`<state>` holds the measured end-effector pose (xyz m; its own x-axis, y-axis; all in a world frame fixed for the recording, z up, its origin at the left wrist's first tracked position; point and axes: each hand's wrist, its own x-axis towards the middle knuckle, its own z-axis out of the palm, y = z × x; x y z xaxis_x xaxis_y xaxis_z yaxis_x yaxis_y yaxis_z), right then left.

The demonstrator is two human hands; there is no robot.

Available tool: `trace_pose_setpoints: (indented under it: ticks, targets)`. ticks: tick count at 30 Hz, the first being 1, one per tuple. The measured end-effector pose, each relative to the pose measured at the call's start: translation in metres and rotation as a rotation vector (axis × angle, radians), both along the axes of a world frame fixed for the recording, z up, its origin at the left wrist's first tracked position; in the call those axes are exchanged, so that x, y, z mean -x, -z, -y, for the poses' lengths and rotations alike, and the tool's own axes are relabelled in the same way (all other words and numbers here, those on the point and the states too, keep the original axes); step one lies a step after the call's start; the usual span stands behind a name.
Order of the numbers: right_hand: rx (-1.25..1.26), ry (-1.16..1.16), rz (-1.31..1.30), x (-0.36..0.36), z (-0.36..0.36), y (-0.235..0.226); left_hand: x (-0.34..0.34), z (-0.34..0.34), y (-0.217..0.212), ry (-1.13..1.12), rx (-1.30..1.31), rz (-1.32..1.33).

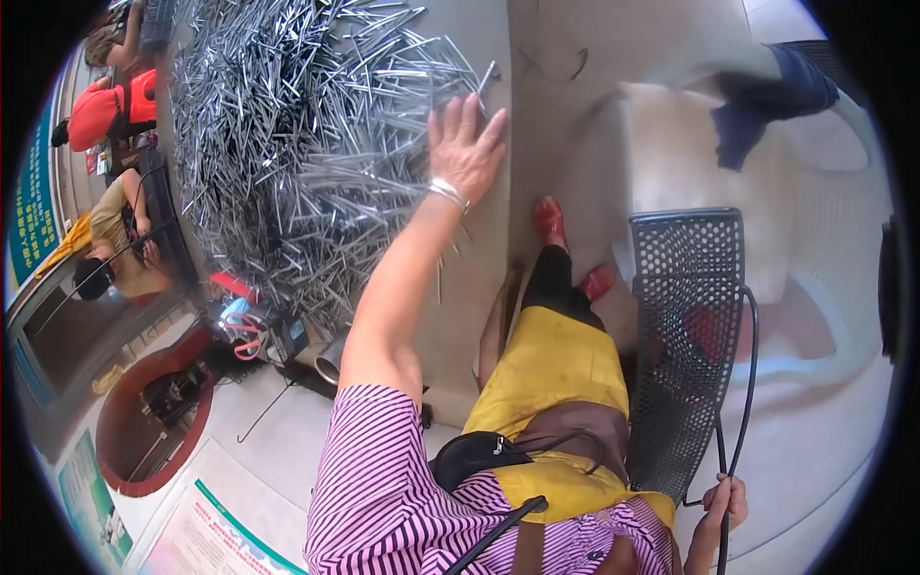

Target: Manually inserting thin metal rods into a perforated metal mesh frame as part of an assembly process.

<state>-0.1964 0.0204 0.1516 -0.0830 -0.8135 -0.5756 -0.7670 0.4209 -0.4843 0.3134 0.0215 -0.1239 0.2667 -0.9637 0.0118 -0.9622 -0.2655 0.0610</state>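
My left hand (465,158), a bracelet at its wrist, reaches over the table to the right edge of a big heap of thin silver metal rods (287,125). Its fingers are spread, and the rods beside it are smeared by motion. I cannot see it gripping any rod. Down at the right, my right hand (725,500) is closed round the dark wire handle of a black perforated basket (685,287). The basket hangs upright beside my yellow apron (561,369).
A pale plastic chair (824,369) stands at the right, a dark blue cloth (767,105) over it. A metal cup-like tube (331,362) and red-handled scissors (245,340) are near the table's near edge. Other people (125,235) sit at the far left.
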Motion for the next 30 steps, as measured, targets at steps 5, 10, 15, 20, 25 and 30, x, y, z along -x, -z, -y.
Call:
trace_pose_setpoints:
  ticks: [5,10,15,20,25,30]
  targets:
    - [-0.048,0.025,-0.093,-0.04,0.013,-0.003,-0.063,0.022,-0.001,-0.019,-0.1,0.171]
    - [-0.061,-0.084,-0.155,-0.069,0.026,-0.001,-0.149,0.014,0.013,-0.269,-0.225,0.51]
    - [-0.084,-0.077,-0.161,-0.075,0.036,-0.004,-0.179,0.019,0.001,-0.473,-0.245,0.406]
    - [-0.116,-0.145,-0.226,-0.098,0.043,-0.009,-0.103,0.023,-0.051,-0.284,0.052,0.318]
    - [-0.112,-0.129,-0.167,-0.087,0.042,-0.016,0.02,-0.047,-0.036,-0.001,0.076,-0.178]
    - [-0.107,-0.113,-0.098,-0.079,0.035,-0.018,0.021,-0.103,-0.034,-0.028,-0.196,-0.032]
